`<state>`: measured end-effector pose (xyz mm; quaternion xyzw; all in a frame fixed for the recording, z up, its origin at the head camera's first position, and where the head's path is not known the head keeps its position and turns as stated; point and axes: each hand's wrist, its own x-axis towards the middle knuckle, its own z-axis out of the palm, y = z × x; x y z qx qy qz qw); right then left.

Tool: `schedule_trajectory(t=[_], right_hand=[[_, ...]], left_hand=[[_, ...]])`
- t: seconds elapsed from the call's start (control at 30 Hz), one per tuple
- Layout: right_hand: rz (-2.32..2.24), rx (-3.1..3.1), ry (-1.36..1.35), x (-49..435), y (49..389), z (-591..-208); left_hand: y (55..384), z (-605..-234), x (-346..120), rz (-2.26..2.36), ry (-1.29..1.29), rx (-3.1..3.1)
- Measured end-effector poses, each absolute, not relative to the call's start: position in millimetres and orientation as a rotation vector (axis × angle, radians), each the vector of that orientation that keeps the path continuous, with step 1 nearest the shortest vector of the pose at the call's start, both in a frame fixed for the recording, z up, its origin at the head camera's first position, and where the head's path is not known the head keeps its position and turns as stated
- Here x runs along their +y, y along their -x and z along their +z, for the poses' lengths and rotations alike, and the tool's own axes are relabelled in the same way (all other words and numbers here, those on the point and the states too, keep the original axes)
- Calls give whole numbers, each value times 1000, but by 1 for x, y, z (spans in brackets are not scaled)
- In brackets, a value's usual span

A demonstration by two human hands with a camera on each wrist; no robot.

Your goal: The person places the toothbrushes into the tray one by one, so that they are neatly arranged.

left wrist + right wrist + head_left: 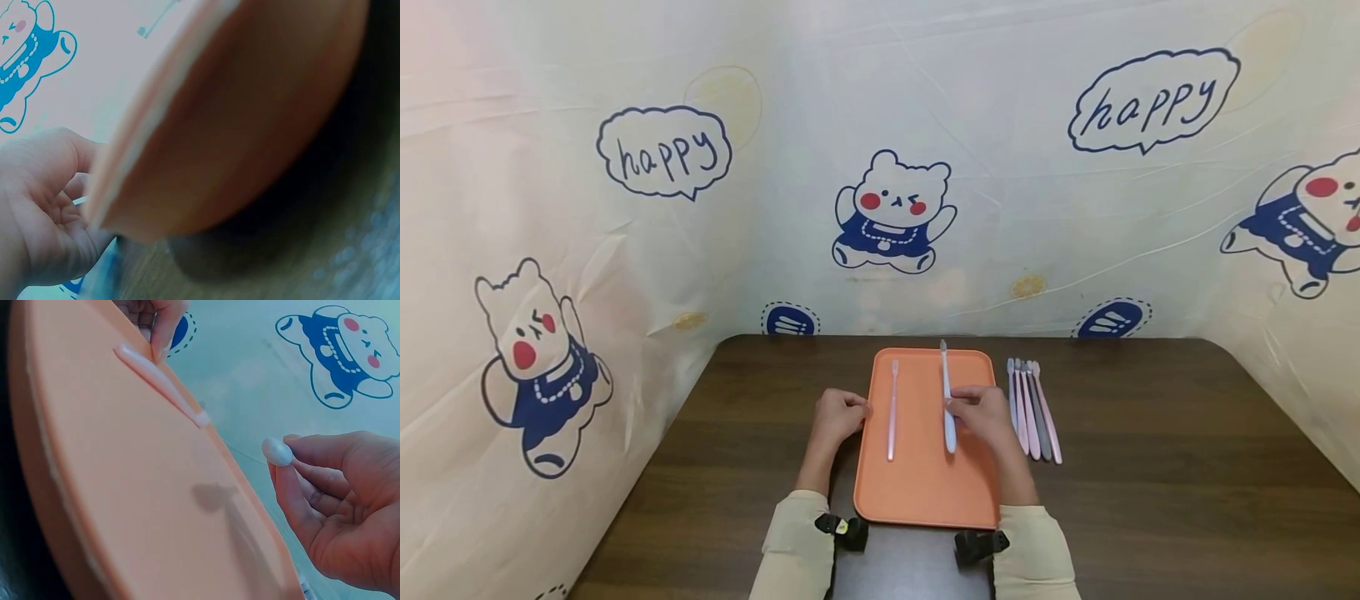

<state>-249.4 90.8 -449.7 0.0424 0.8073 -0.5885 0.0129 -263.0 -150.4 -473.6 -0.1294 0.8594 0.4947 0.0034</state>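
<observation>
My right hand (pixel 988 412) pinches a light blue toothbrush (pixel 950 425) between thumb and fingers, its bristle end pointing away from me. In the right wrist view the handle's rounded end (pixel 277 452) shows at the fingertips, held above the orange tray (pixel 125 487), which bears a shadow. On the tray's left part lies a pink toothbrush (pixel 892 417). My left hand (pixel 840 414) grips the tray's left edge, fingers curled at the rim; in the left wrist view that hand (pixel 50 206) is partly hidden behind the tray (pixel 231 125).
Several toothbrushes (pixel 1033 412) in pink, grey and pale purple lie side by side on the dark wooden table (pixel 1165 450), just right of the tray. A printed curtain (pixel 1015 208) with bears stands behind the table and along both sides.
</observation>
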Motion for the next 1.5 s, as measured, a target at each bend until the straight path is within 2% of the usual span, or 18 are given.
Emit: schedule_trajectory(t=[1.5], right_hand=[[-1782,2495,-137,70,253,-462]], left_hand=[[264,-472,-150,1538,402,2689]])
